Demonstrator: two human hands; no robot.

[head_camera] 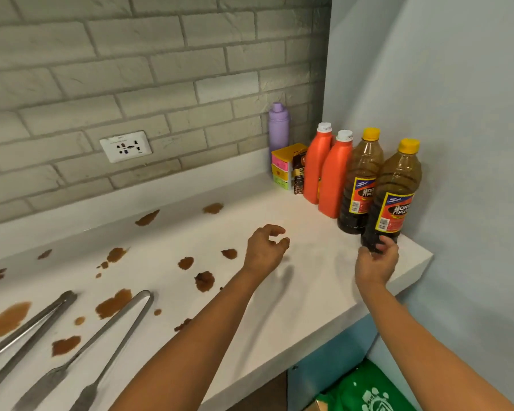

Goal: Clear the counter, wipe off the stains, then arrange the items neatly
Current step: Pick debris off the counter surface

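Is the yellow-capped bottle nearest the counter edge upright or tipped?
Upright. The front yellow-capped bottle stands on its base, cap on top, with the right hand at its base.

The nearer clear plastic bottle of dark liquid with a yellow cap (393, 200) bore a red-and-yellow label reading partly "DAT PU"; the same label showed on its twin (360, 185). A small dark packet (299, 176) showed "G"; other print was unreadable.

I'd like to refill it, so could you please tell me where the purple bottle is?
In the head view, the purple bottle stands upright at the counter's far right end, against the brick wall, behind the colourful box.
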